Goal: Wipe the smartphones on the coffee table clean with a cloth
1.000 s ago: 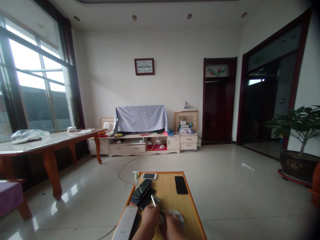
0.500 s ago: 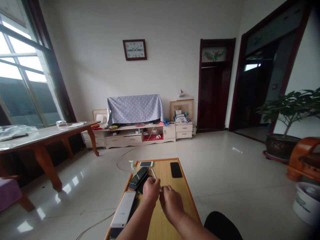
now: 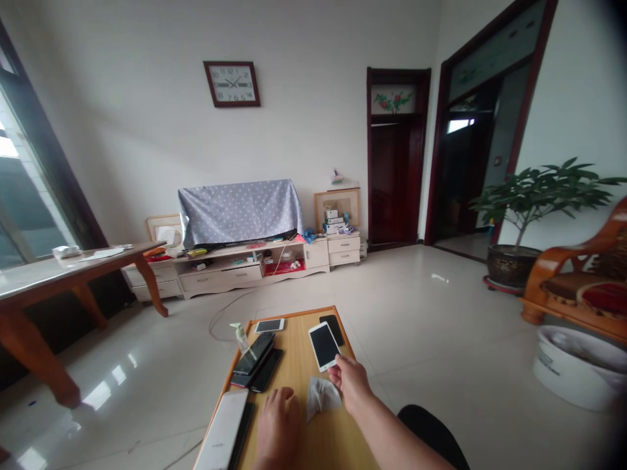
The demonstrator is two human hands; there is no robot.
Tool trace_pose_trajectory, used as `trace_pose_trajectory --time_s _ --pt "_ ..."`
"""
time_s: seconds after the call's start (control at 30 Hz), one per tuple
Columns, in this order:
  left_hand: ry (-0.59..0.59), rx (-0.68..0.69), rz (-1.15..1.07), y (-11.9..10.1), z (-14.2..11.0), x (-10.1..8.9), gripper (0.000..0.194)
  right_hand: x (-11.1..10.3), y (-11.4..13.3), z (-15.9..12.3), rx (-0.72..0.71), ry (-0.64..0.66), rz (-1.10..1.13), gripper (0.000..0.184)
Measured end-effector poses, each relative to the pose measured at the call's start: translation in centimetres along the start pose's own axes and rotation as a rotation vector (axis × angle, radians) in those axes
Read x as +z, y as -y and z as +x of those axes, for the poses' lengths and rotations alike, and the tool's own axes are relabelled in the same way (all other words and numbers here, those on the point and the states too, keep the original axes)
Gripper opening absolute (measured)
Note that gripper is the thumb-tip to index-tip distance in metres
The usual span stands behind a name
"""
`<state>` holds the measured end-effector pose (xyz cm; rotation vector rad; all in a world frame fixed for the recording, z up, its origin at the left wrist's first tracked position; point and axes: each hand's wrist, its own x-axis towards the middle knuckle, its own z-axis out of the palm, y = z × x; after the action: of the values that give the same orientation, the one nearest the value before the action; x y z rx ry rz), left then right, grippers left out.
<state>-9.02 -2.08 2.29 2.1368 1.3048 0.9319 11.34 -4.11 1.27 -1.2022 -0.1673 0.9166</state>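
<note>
My right hand (image 3: 351,382) pinches a white smartphone (image 3: 324,346) by its lower right corner. Its dark screen faces up, and the phone partly covers a black smartphone (image 3: 332,324) at the table's far right corner. My left hand (image 3: 278,418) is low over the wooden table, empty, with loosely bent fingers apart. Between my hands lies a crumpled pale grey cloth (image 3: 322,397). Left of my left hand is a large silver-white phone (image 3: 223,431) on top of a dark one. Farther up, several dark phones (image 3: 255,352) overlap in a pile.
Another white phone (image 3: 269,326) and a clear pump bottle (image 3: 240,336) stand along the far left of the small table (image 3: 298,320). A white bucket (image 3: 573,369) is on the floor at right. A cable (image 3: 213,326) runs across the floor at left.
My left hand has let go of the white phone and dropped toward the table. My right hand has carried it up and right, screen now showing; the cloth is uncovered. The view has turned right.
</note>
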Motion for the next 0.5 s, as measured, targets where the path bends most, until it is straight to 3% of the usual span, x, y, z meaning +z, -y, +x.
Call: trace_pose_trajectory --time_s 0.2,0.5 --pt "0.086 0.096 0.262 0.9 -0.5 0.7 0.028 0.7 -0.7 4.3 0.071 -0.114 0.156 0.027" --pt "0.186 0.015 0.366 1.1 0.8 1.1 0.027 1.5 -1.4 7.9 0.120 -0.175 0.192 0.022"
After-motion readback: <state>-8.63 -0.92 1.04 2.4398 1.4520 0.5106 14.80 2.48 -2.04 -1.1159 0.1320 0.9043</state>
